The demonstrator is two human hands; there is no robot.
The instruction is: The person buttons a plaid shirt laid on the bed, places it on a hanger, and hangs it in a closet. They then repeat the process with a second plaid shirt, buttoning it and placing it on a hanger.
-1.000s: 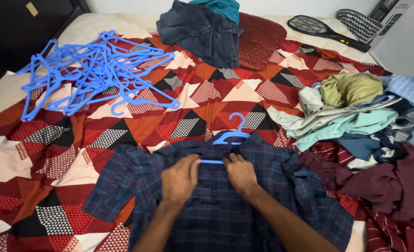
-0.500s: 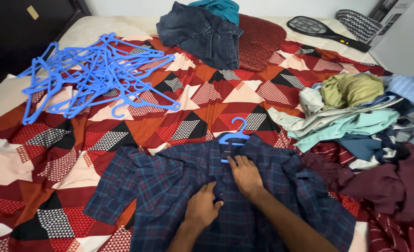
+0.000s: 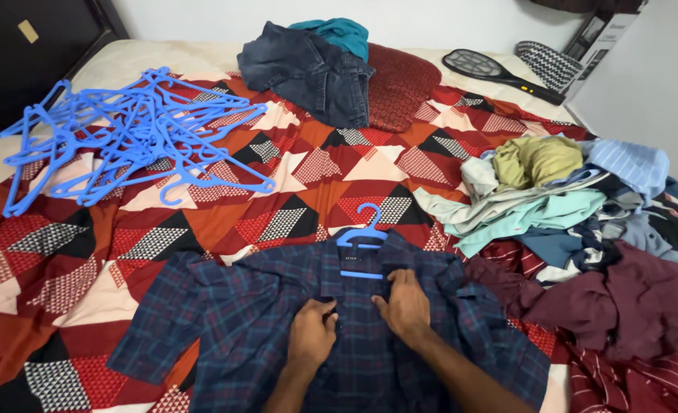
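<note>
A dark blue plaid shirt (image 3: 232,321) lies spread flat on the patterned bedspread (image 3: 201,222), front side up. A blue plastic hanger (image 3: 363,237) sits inside its collar, with the hook pointing away from me. My left hand (image 3: 312,336) pinches the shirt's front placket just below the collar. My right hand (image 3: 406,304) rests flat on the shirt's right chest, fingers touching the placket beside the left hand.
A tangled heap of blue hangers (image 3: 125,134) lies at the far left. Folded dark jeans (image 3: 308,69) and a red pillow (image 3: 400,84) sit at the back. A pile of mixed shirts (image 3: 568,199) fills the right side. A black racket-shaped swatter (image 3: 492,69) lies far right.
My left hand has moved from the collar down to the placket, then up slightly. The right hand has slid a little lower. The view shifted so everything sits further left.
</note>
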